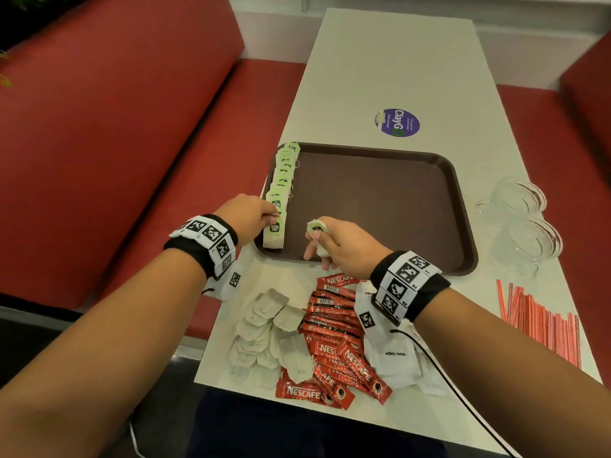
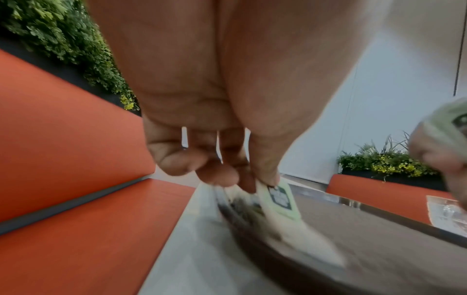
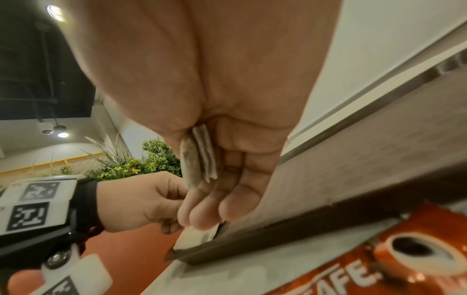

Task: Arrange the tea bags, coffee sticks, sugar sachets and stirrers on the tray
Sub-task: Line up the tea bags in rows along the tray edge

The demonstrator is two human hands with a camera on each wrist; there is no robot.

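A brown tray (image 1: 380, 209) lies on the white table. Green-tagged tea bags (image 1: 283, 175) overlap in a row along its left edge. My left hand (image 1: 271, 217) pinches the tag of the nearest tea bag (image 1: 274, 231) in that row; the left wrist view shows the thumb and fingers (image 2: 265, 179) on that tag (image 2: 279, 197). My right hand (image 1: 319, 241) hovers over the tray's near edge and grips a few tea bags (image 3: 199, 157) against the palm, a green tag (image 1: 316, 228) sticking out on top.
In front of the tray lie loose tea bags (image 1: 264, 335), red Nescafe sticks (image 1: 334, 342) and white sugar sachets (image 1: 393, 358). Red-striped stirrers (image 1: 542, 319) lie at the right, glass cups (image 1: 525, 219) beyond them. Red benches flank the table.
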